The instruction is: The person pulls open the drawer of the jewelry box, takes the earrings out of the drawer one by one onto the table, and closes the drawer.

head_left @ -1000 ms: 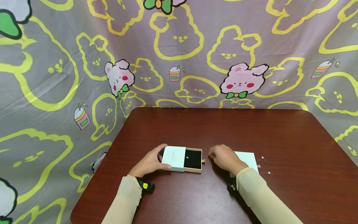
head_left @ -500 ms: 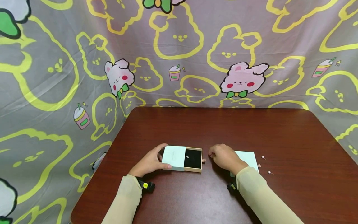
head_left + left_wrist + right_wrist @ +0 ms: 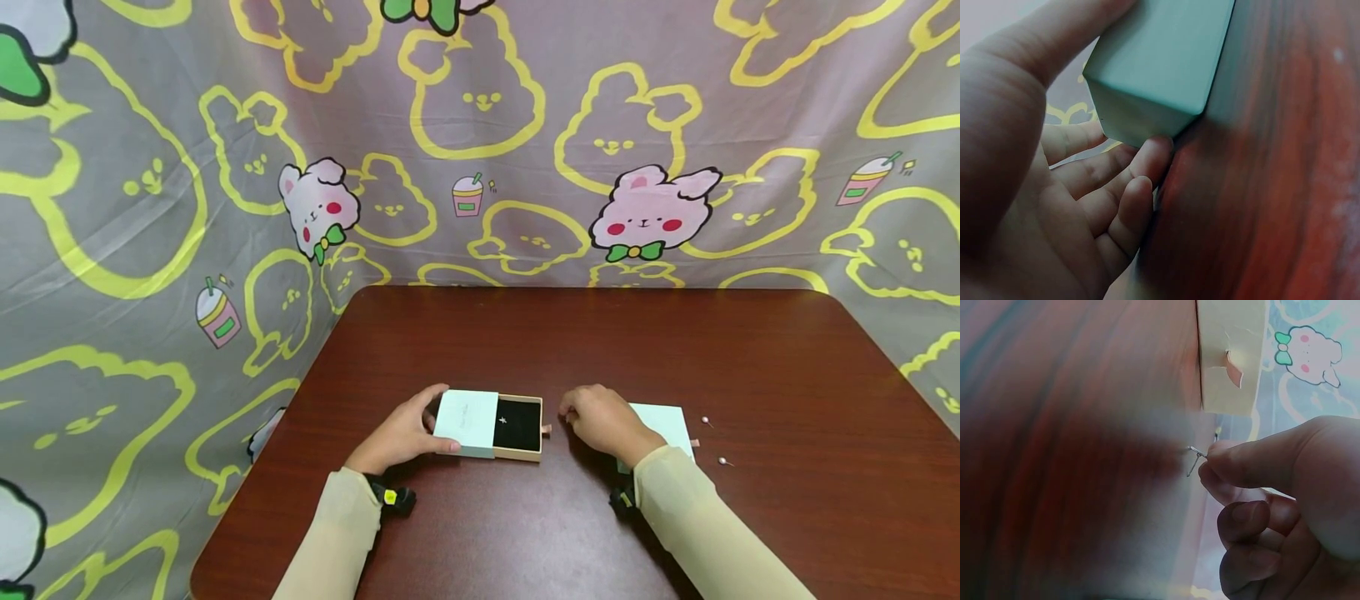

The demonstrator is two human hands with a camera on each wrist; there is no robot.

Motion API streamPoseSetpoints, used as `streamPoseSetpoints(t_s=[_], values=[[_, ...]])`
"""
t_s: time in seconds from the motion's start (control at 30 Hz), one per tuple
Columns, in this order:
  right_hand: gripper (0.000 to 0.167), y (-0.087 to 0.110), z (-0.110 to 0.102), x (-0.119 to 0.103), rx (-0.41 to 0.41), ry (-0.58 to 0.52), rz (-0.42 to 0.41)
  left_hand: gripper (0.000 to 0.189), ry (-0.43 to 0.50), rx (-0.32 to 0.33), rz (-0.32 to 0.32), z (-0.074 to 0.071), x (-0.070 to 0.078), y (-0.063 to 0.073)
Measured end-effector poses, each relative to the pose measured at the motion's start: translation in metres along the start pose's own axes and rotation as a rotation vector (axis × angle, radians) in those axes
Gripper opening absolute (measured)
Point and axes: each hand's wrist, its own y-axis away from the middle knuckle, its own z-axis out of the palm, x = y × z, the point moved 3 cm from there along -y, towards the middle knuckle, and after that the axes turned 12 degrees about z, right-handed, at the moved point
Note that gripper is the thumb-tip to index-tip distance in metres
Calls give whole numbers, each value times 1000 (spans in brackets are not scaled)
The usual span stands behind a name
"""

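Observation:
My left hand [image 3: 397, 435] grips the left end of a mint-green jewelry box [image 3: 465, 423], thumb in front and fingers behind. In the left wrist view the box's closed end [image 3: 1141, 115] rests against curled fingertips. The drawer is partly out to the right, showing a black pad [image 3: 521, 429] with a small silver star-shaped piece [image 3: 502, 421] on it. Just right of the drawer's ribbon tab [image 3: 546, 430], my right hand [image 3: 606, 421] is low over the table. Thumb and forefinger pinch a tiny silver earring [image 3: 1195, 459], visible in the right wrist view; its outer part is covered by the fingertips.
A second mint-green box [image 3: 667, 425] lies partly under my right forearm, its ribbon tab [image 3: 694, 444] pointing right. Beyond it lie two pearl earrings, a far one [image 3: 705, 420] and a near one [image 3: 722, 461]. A patterned curtain [image 3: 525, 125] hangs behind the brown table [image 3: 585, 342].

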Motion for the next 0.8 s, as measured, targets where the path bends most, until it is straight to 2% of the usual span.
streamPoseSetpoints(t_s=[0.8], values=[[16, 1, -7, 3, 11, -22, -19, 104, 22, 0, -15, 0, 0, 1]])
